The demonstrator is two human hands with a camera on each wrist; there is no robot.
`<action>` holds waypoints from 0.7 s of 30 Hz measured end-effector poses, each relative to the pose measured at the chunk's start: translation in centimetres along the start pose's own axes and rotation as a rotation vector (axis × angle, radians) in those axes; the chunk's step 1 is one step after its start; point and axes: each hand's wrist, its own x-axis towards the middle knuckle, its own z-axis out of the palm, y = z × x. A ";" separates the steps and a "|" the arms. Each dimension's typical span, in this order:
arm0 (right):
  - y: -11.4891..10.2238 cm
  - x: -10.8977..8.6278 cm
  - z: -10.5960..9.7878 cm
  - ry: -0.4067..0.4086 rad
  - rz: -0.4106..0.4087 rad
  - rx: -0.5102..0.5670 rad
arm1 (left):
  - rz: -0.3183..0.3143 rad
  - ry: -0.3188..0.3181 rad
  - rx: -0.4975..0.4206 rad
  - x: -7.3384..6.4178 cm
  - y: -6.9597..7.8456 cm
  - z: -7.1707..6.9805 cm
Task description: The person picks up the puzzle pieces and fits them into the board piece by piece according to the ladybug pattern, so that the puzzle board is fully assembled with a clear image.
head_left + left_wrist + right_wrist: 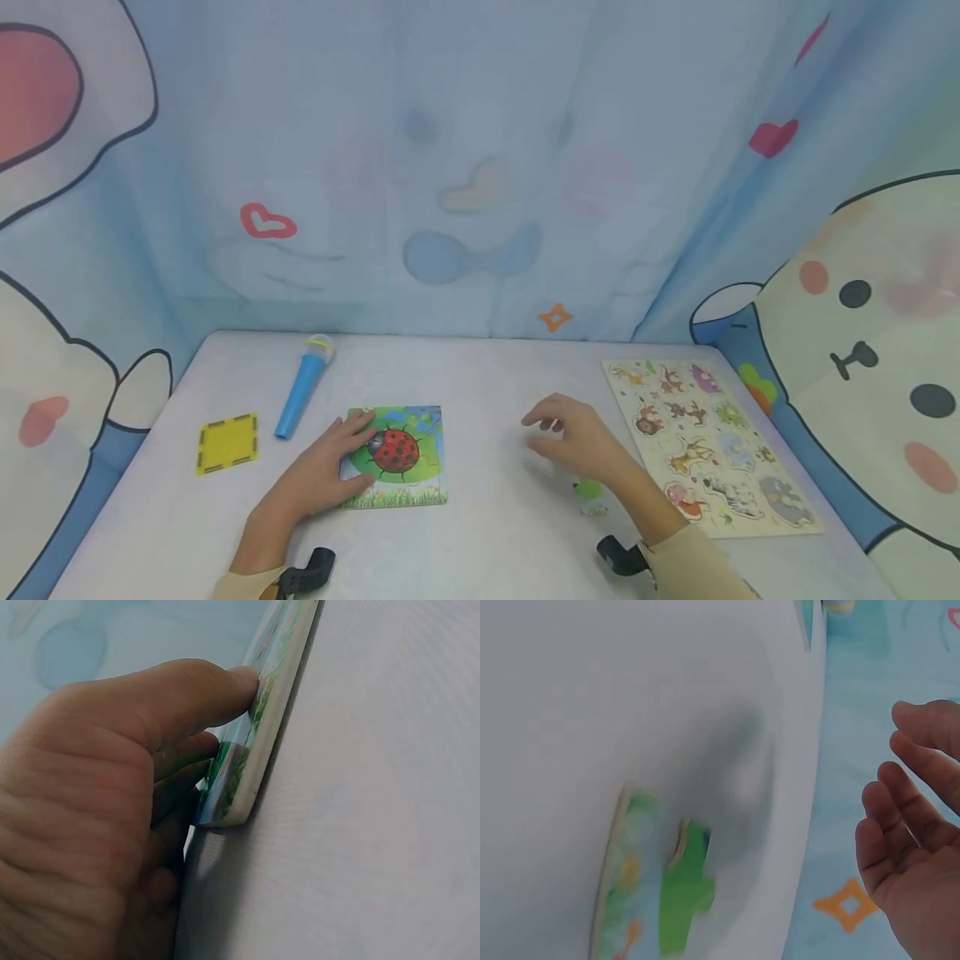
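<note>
A square ladybug jigsaw puzzle lies flat on the white table. My left hand rests on its left side, fingers spread over the picture and hiding part of it. In the left wrist view the thumb touches the puzzle's top face near its thick edge. Raised above the table, my right hand holds nothing, its fingers loosely bent. Below that hand lies a green and pale-blue puzzle piece, partly hidden by the wrist in the head view. The right wrist view shows the piece blurred.
A wooden animal peg puzzle board lies at the right. Toward the left are a blue toy microphone and a yellow square with dark edge marks. A blue cartoon curtain hangs behind the table.
</note>
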 end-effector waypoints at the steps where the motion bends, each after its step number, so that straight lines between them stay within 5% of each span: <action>1: 0.4 -0.4 -0.3 0.007 0.000 -0.007 | -0.002 0.000 -0.005 0.0 0.0 0.0; 8: 2.5 -3.1 -1.7 0.000 0.064 -0.017 | -0.008 -0.004 -0.025 -0.1 0.3 -0.2; 21: 3.8 -6.7 -2.3 -0.182 0.253 -0.038 | -0.008 -0.005 -0.034 -0.1 0.3 -0.2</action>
